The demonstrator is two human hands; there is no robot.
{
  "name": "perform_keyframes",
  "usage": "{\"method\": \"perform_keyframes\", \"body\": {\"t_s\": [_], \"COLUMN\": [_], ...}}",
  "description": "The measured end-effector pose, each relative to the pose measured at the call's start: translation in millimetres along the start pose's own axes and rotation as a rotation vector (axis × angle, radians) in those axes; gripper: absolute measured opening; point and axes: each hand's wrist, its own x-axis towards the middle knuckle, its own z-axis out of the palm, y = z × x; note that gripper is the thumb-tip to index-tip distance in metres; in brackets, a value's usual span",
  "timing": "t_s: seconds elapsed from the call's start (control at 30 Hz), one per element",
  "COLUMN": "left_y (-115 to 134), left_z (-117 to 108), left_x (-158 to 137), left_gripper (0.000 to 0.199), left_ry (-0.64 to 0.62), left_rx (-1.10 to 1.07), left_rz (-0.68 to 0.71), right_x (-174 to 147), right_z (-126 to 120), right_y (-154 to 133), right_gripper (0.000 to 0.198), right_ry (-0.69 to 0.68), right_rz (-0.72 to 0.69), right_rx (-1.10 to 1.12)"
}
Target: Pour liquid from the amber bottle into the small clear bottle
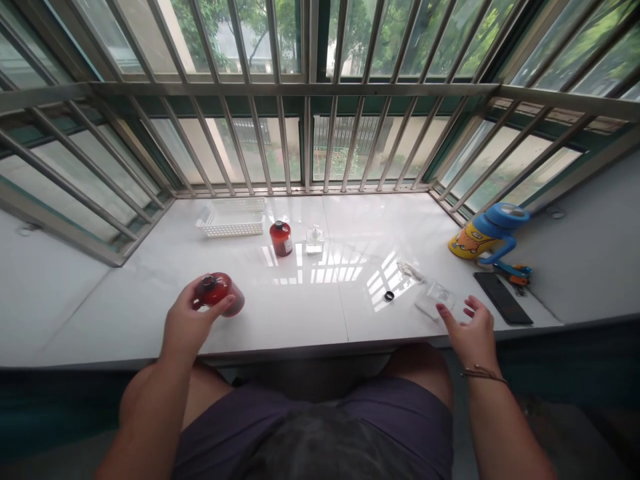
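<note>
My left hand (187,320) grips a red bottle (220,291) that lies tilted on the white windowsill counter (300,300), near its front edge. My right hand (470,330) hovers with fingers spread, holding nothing, just right of a clear plastic bag (435,298). A small black ring (389,295) lies left of that bag. Another clear bag (410,270) lies a little farther back.
A second red bottle (281,238) stands upright mid-counter beside a small clear glass bottle (315,240). A white basket (233,218) sits at the back left. At right are a blue-and-yellow jug (487,233), a black phone (503,298) and keys (515,273). Window bars (305,140) close off the back.
</note>
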Motion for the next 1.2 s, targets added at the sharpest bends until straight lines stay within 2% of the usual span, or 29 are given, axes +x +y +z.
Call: {"method": "perform_keyframes", "body": {"t_s": [0.13,0.27,0.43,0.57,0.7,0.77,0.87,0.9,0.93,0.97,1.03,1.07,1.13,1.2], "left_y": [11,21,32,33,29,27,21,17,12,5,-13,-23,-47,-71], "left_z": [35,75,112,125,129,129,121,115,106,95,66,49,14,-17], "left_x": [11,15,11,7,5,5,5,4,3,2,-2,-5,-12,-19], "left_gripper": [0.078,0.077,0.075,0.073,0.072,0.080,0.104,0.105,0.098,0.084,0.043,0.033,0.035,0.044], "left_ry": [-0.044,-0.113,-0.136,-0.166,-0.182,-0.192,-0.237,-0.244,-0.239,-0.222,-0.167,-0.142,-0.064,-0.047], "left_rx": [-0.060,-0.160,-0.112,-0.099,-0.072,-0.054,0.028,0.078,0.140,0.211,0.371,0.470,0.697,0.904], "left_rz": [0.051,0.098,0.089,0.075,0.062,0.060,0.088,0.121,0.167,0.226,0.353,0.384,0.347,0.233], "right_x": [-15,-29,-49,-65,-78,-83,-90,-92,-94,-95,-98,-98,-100,-101], "right_z": [-18,-28,-32,-32,-23,-16,-7,-5,-3,-1,2,3,6,10], "right_y": [-16,-30,-50,-69,-84,-89,-96,-98,-100,-101,-103,-102,-101,-99], "right_gripper": [0.097,0.084,0.069,0.059,0.052,0.049,0.046,0.045,0.044,0.043,0.042,0.041,0.040,0.039], "right_ry": [0.095,0.128,0.142,0.122,0.075,0.047,0.004,-0.005,-0.009,-0.012,-0.010,-0.003,0.009,0.004], "right_rz": [-0.133,-0.205,-0.401,-0.547,-0.584,-0.595,-0.619,-0.624,-0.627,-0.628,-0.631,-0.639,-0.663,-0.692], "right_rx": [-0.047,-0.098,-0.144,-0.159,-0.146,-0.136,-0.119,-0.114,-0.110,-0.109,-0.105,-0.097,-0.069,-0.039]}}
